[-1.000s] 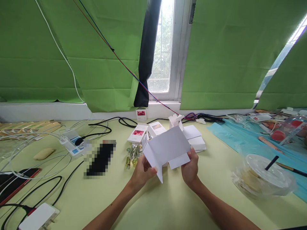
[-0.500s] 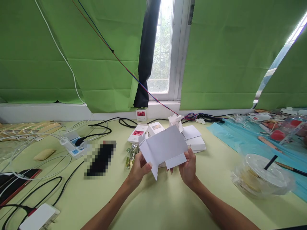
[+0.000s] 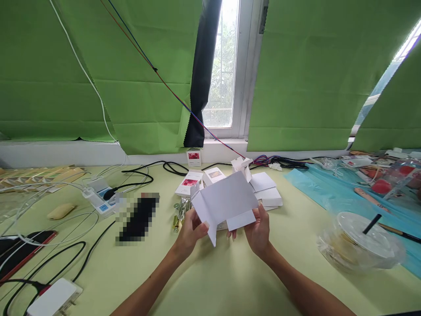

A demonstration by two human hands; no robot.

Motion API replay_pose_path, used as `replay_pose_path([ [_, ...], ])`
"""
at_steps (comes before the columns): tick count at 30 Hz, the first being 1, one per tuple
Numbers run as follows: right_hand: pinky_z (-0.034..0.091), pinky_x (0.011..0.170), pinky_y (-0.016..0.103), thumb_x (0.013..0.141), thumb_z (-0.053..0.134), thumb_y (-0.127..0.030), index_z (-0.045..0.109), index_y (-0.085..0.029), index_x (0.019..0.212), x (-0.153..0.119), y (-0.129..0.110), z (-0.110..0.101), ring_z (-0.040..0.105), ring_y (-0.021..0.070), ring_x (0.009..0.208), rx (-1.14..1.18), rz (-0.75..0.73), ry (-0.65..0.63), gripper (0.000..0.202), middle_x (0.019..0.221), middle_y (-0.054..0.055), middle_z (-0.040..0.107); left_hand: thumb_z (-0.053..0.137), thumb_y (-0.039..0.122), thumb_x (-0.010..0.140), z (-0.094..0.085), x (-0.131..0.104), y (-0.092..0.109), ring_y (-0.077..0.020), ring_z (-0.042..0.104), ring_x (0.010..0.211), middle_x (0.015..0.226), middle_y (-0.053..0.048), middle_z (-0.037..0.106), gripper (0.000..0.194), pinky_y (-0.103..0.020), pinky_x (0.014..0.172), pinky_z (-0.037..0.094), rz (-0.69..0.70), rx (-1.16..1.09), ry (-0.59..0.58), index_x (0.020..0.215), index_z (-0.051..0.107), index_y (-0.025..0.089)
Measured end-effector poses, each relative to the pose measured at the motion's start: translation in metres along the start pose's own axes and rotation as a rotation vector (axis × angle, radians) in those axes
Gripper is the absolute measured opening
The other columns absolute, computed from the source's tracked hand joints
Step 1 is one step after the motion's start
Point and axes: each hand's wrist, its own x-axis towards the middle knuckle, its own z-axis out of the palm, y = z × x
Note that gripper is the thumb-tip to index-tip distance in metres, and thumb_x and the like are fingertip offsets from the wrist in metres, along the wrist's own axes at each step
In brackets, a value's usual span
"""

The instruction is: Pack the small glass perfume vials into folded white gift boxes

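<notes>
1. The left hand (image 3: 190,232) pinches the near left corner of a white folded card (image 3: 232,197), thumb laid on the bent side panel; the fingers mostly go behind it, so their exact grip cannot be told.
2. The right hand (image 3: 258,230) grips the right edge beside a small near flap; its thumb is by the edge, and some fingertips show below that flap.
3. The card is held up between the two hands, touching both, so neither is nearer; its main panel's long axis runs from near left to far right, tilted; the side panel folds off its left end, pointing toward the near side.
4. Just past the left hand lie small shiny pieces (image 3: 180,210); farther on, a box with a red picture (image 3: 188,184) and another printed box (image 3: 214,175) crowd the card's far left side.
5. White cartons (image 3: 268,191) sit past the right hand, close to the card's far right edge.
6. Open room on the table (image 3: 210,281) lies on the near side, between the forearms; more runs right of the right hand, up to a lidded cup (image 3: 365,239) and a blue sheet (image 3: 305,184).
</notes>
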Motion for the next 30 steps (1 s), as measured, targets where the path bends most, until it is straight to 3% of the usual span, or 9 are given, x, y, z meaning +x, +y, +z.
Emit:
replay_pose_path([
  [6, 0.054, 0.047, 0.036, 0.086, 0.049, -0.071, 0.068, -0.020, 0.069, -0.0011, 0.0006, 0.0012, 0.067, 0.0264, 0.052, -0.017, -0.001, 0.026, 0.057, 0.048, 0.003, 0.059, 0.080, 0.069, 0.064, 0.0001, 0.0010, 0.0002, -0.0081, 0.039, 0.056, 0.066, 0.003, 0.050, 0.059, -0.019, 0.049, 0.031, -0.014, 0.026, 0.005, 0.084, 0.061, 0.016],
  [17, 0.053, 0.047, 0.035, 0.086, 0.049, -0.069, 0.068, -0.023, 0.071, -0.0016, -0.0017, 0.0020, 0.069, 0.0272, 0.060, -0.028, -0.012, 0.086, 0.052, 0.053, 0.004, 0.062, 0.080, 0.070, 0.063, -0.0010, 0.0005, 0.0004, -0.0080, 0.037, 0.055, 0.065, 0.003, 0.050, 0.061, -0.020, 0.050, 0.030, -0.034, 0.055, 0.005, 0.084, 0.062, 0.016],
  [21, 0.054, 0.047, 0.036, 0.087, 0.046, -0.068, 0.068, -0.021, 0.074, -0.0006, -0.0055, 0.0046, 0.069, 0.0273, 0.056, 0.013, 0.020, 0.052, 0.054, 0.050, 0.003, 0.060, 0.080, 0.072, 0.061, -0.0019, 0.0003, 0.0015, -0.0079, 0.038, 0.056, 0.067, 0.002, 0.052, 0.064, -0.020, 0.050, 0.031, -0.064, 0.047, -0.034, 0.085, 0.062, 0.016],
  [26, 0.054, 0.045, 0.037, 0.088, 0.043, -0.068, 0.058, -0.020, 0.060, 0.0002, -0.0039, 0.0044, 0.067, 0.0280, 0.050, 0.015, 0.045, -0.070, 0.058, 0.040, 0.002, 0.050, 0.080, 0.068, 0.066, -0.0035, -0.0007, -0.0027, -0.0069, 0.036, 0.055, 0.066, 0.003, 0.050, 0.059, -0.019, 0.050, 0.030, -0.027, 0.038, -0.025, 0.086, 0.061, 0.016],
  [30, 0.052, 0.043, 0.034, 0.087, 0.049, -0.065, 0.053, -0.021, 0.060, -0.0002, -0.0005, 0.0028, 0.065, 0.0253, 0.046, 0.002, 0.011, -0.107, 0.051, 0.044, 0.000, 0.050, 0.079, 0.069, 0.067, -0.0011, -0.0018, -0.0017, -0.0079, 0.038, 0.056, 0.069, 0.002, 0.053, 0.060, -0.020, 0.051, 0.032, -0.009, 0.037, -0.020, 0.091, 0.063, 0.016],
])
